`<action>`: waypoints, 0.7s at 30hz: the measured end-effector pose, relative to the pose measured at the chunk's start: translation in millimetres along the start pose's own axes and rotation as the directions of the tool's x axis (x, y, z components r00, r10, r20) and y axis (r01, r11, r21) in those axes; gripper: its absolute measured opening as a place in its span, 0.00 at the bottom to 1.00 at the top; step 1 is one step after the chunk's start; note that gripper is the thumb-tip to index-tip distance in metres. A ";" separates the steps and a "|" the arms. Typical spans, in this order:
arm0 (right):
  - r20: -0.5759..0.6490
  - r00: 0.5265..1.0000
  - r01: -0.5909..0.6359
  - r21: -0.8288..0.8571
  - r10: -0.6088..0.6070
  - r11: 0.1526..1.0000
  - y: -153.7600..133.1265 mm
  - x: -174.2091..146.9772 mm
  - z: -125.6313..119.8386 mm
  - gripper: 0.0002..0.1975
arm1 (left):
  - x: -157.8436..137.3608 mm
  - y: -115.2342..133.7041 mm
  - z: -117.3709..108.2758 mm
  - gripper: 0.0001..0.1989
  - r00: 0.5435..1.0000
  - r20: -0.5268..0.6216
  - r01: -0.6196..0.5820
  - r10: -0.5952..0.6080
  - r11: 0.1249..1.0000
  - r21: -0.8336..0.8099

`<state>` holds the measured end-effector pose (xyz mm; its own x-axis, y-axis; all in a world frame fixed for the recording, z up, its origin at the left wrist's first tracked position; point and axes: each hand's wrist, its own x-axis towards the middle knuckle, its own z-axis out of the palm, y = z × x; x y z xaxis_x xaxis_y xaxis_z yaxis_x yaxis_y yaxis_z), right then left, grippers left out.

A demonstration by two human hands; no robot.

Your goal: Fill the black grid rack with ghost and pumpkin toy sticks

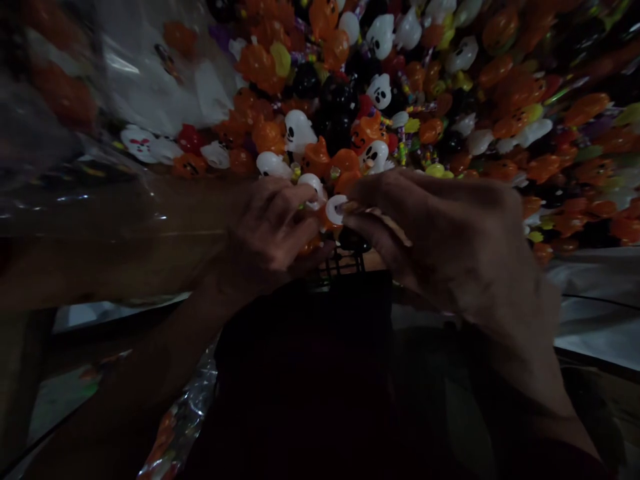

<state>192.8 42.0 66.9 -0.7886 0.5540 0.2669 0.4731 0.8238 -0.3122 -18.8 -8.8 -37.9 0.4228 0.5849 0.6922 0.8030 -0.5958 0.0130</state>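
Observation:
My left hand (280,230) is closed around a small toy at the table's front edge; white and orange plastic (313,190) shows by its fingers. Beside it, my right hand (440,233) pinches a small part by a white round disc (334,209). The disc faces me, close to the left fingertips. Just beyond both hands lie an orange pumpkin toy (316,158) and a white ghost toy (299,131). Below the fingers a black grid (343,263) is partly visible. The picture is dark, so what lies inside each grip is partly hidden.
A large heap of pumpkin, ghost and black toys (415,73) covers the table's far side and right. Clear plastic bags (160,67) lie at the left, over the brown table edge (125,260). Another bag with orange pieces (175,420) sits below, near my left forearm.

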 end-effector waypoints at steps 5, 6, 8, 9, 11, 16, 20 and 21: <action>0.079 0.997 0.018 -0.056 -0.013 0.998 6.9 -0.2 17.3 0.12 | -4.0 0.7 5.1 0.13 0.998 -0.057 0.020 -0.021 1.000 -0.002; 0.073 0.997 0.026 -0.049 -0.023 0.998 7.4 -1.3 20.9 0.13 | -3.5 1.2 6.3 0.13 0.997 -0.076 0.015 -0.014 1.000 0.011; 0.027 0.999 0.047 -0.060 -0.046 0.997 6.6 -3.9 24.1 0.12 | -2.1 2.0 8.1 0.13 0.995 -0.097 0.024 -0.021 0.999 0.030; -0.006 0.998 0.056 -0.076 -0.057 0.996 5.5 -5.1 23.8 0.12 | -1.4 2.3 8.7 0.12 0.994 -0.098 0.040 -0.037 0.999 0.029; -0.048 0.997 0.053 -0.106 -0.059 0.993 3.1 -6.7 21.0 0.11 | -0.9 2.6 9.6 0.11 0.993 -0.101 0.067 -0.066 0.998 0.007; 0.074 0.991 0.111 -0.006 -0.110 0.994 6.1 -4.9 21.0 0.09 | -4.3 1.8 13.6 0.11 0.988 -0.130 0.072 -0.077 0.996 -0.046; 0.074 0.992 0.102 0.059 -0.106 0.993 12.2 -6.0 25.3 0.10 | -7.7 -1.3 17.9 0.11 0.988 -0.140 0.062 -0.063 0.998 -0.011; 0.065 0.993 0.093 0.066 -0.097 0.993 12.2 -7.4 24.7 0.11 | -8.5 -2.2 18.6 0.11 0.989 -0.134 0.069 -0.069 0.998 0.000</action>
<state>194.7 45.1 38.6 -0.8547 0.4621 0.2363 0.3707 0.8622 -0.3453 -16.3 -2.2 -57.2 0.3066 0.5459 0.7798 0.8303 -0.5539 0.0613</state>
